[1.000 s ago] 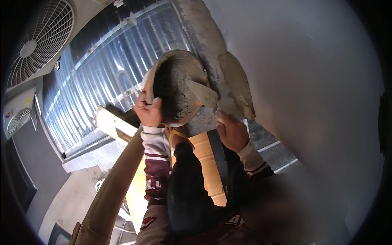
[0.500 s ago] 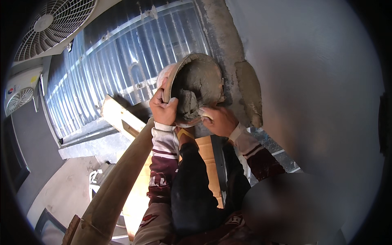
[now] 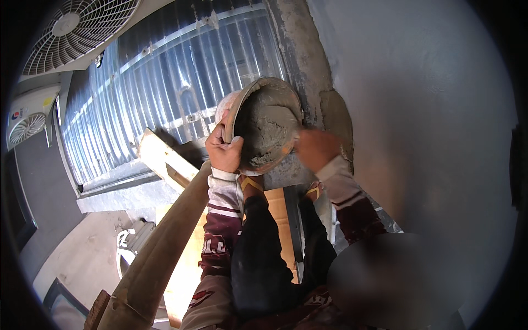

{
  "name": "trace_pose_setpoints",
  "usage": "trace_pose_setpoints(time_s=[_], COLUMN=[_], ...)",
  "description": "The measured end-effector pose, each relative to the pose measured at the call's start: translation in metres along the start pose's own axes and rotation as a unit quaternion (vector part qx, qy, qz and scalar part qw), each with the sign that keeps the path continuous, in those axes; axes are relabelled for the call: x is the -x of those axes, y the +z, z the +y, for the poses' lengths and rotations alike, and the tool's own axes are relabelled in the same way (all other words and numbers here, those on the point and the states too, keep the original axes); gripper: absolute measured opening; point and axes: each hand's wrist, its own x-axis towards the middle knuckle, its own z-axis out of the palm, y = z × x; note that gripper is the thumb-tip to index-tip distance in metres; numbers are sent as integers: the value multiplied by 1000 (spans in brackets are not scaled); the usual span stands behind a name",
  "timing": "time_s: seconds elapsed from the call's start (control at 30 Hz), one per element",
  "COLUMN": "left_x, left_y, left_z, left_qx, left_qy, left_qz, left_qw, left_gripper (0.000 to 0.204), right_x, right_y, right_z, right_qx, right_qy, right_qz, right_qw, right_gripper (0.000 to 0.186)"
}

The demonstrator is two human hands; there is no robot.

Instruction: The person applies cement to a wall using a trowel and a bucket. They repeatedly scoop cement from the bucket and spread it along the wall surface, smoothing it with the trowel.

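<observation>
A round bucket [image 3: 235, 113] is tilted with its open mouth toward me, and grey wet mortar [image 3: 273, 128] coats its inside. My left hand [image 3: 224, 150] is closed round the bucket's left rim, thumb over the edge. At the right rim is my right hand [image 3: 319, 149], smeared by motion but curled closed. Whatever it holds is too blurred to make out. Mortar clings thickly along the bucket's inner wall.
Corrugated metal sheeting [image 3: 170, 93] lies beyond the bucket, beside a rough cement ledge [image 3: 305, 49]. A smooth grey wall [image 3: 429, 121] rises on the right. A thick bamboo pole [image 3: 159, 250] slants at lower left. Fan units [image 3: 66, 23] stand at upper left.
My right hand has moved right and slightly up, from inside the bucket's mouth to its right rim. The mortar surface shows more fully. My left hand keeps its hold.
</observation>
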Motion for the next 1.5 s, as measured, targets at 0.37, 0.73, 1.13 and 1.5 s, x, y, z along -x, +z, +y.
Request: trace_pose_setpoints(time_s=[0.37, 0.73, 1.13, 1.5], left_x=[3, -1, 2, 5], left_y=[-4, -22, -5, -19], left_z=[1, -11, -1, -8], left_qx=[13, 54, 34, 14], left_qy=[-10, -31, 7, -29], left_qz=[39, 69, 31, 24], left_qw=[999, 996, 999, 999], left_gripper=[13, 12, 11, 11], right_x=[-25, 27, -8, 29], right_y=[44, 4, 68, 20], right_z=[-29, -16, -21, -23], right_qx=[-93, 18, -216, -15], right_qy=[-111, -63, -148, -51], right_qz=[-28, 81, 0, 139], right_qw=[989, 995, 965, 989], right_gripper=[24, 36, 23, 31])
